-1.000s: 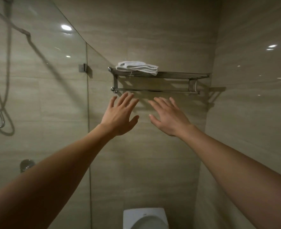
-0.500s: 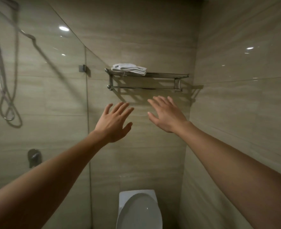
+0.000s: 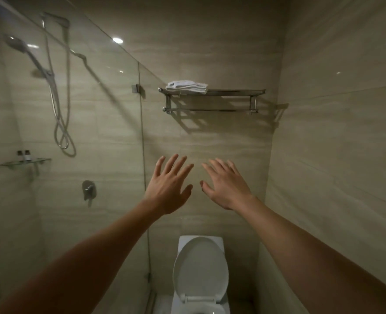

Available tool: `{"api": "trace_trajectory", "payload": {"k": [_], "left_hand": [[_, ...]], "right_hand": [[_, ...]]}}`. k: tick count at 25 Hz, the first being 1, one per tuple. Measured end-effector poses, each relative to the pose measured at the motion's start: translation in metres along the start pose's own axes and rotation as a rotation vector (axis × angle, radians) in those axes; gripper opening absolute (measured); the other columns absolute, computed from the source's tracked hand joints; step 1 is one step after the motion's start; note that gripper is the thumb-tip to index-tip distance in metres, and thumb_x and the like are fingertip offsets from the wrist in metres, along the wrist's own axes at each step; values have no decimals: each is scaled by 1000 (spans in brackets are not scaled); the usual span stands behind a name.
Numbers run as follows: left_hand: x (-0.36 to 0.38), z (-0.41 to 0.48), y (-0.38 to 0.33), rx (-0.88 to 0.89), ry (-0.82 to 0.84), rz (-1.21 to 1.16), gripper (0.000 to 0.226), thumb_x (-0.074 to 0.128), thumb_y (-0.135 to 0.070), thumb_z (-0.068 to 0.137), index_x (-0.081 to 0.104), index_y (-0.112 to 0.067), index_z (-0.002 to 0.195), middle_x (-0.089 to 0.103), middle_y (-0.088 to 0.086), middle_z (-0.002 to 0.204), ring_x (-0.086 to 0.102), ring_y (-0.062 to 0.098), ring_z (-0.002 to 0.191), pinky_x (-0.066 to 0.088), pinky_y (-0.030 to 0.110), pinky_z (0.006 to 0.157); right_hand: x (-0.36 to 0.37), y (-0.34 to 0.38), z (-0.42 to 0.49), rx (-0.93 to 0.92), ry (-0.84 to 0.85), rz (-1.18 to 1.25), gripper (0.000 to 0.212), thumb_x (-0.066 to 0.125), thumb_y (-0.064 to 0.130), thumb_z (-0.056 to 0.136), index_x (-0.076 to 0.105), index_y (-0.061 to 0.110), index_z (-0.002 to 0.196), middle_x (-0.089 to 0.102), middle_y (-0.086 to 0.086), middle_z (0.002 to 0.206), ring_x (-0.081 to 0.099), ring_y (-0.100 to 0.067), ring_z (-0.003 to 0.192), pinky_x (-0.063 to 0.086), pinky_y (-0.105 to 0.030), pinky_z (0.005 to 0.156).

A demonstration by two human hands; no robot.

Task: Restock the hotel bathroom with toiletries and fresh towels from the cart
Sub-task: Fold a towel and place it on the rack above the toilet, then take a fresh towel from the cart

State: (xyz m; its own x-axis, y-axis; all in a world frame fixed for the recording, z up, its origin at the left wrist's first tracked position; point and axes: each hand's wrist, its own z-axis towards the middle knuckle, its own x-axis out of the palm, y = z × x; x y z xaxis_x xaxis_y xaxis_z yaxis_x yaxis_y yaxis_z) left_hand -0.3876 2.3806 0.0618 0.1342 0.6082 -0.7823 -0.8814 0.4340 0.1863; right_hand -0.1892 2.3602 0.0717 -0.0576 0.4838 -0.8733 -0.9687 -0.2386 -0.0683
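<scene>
Head view: left hand (image 3: 167,189) and right hand (image 3: 227,188) spread, fingers straight, holding nothing. Folded white towel (image 3: 187,86) lies well above fingertips (image 3: 175,157), on left end of chrome wall rack (image 3: 235,92). Judgement: set next towels squarely on bare right span.

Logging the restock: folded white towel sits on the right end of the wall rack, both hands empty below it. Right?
No. The head view shows the towel on the left end of the rack; left hand and right hand are empty below it.
</scene>
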Motion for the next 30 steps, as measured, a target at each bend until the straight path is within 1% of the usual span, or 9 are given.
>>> {"api": "trace_trajectory", "payload": {"k": [3,6,9,14,18,21,24,30], "left_hand": [[-23,-33,-4,22,12,12,66,35,-55,100,19,-27,159,11,3,168,0,22,155,-3,50,125],[-51,-60,-8,-6,8,20,66,37,-54,101,20,-27,159,13,3,168,3,22,155,-3,47,126],[-76,-75,-21,17,7,3,66,36,-54,102,19,-26,159,13,3,168,5,22,155,0,48,126],[-116,-112,-40,69,-25,-32,66,34,-54,102,18,-26,159,14,2,168,6,21,155,5,49,126],[-130,-163,-45,53,-15,-100,64,35,-54,102,22,-25,158,15,2,168,5,22,155,7,48,125],[-132,-194,-57,92,16,-114,64,33,-54,102,22,-24,158,15,2,167,5,22,155,5,48,125],[-133,-226,-77,146,28,-190,64,35,-54,101,25,-24,157,18,3,167,8,23,155,6,47,125],[-153,-256,-135,309,11,-262,63,37,-52,102,28,-23,156,21,4,166,12,24,154,5,48,124]], "right_hand": [[-11,16,-26,-25,-4,35,66,31,51,103,19,19,159,19,-5,166,9,-21,154,3,-46,126],[-31,39,-52,-75,-12,65,66,31,51,102,20,19,159,20,-4,166,11,-20,154,5,-47,125],[-55,51,-79,-85,-32,46,66,31,51,102,20,20,159,21,-4,165,14,-20,153,5,-47,126],[-91,65,-141,3,-77,22,65,34,50,102,24,19,158,26,-4,164,18,-20,151,7,-44,126],[-101,96,-189,83,0,3,63,35,48,103,26,17,157,27,-4,163,20,-20,150,10,-46,124],[-107,121,-226,102,35,-7,62,34,48,103,26,18,157,27,-4,163,21,-21,150,10,-47,124],[-115,141,-275,139,67,-28,62,34,48,103,27,18,156,28,-4,163,22,-21,150,10,-45,124],[-141,137,-364,264,60,-74,61,34,46,103,29,16,156,30,-7,162,23,-22,150,12,-48,124]]}}
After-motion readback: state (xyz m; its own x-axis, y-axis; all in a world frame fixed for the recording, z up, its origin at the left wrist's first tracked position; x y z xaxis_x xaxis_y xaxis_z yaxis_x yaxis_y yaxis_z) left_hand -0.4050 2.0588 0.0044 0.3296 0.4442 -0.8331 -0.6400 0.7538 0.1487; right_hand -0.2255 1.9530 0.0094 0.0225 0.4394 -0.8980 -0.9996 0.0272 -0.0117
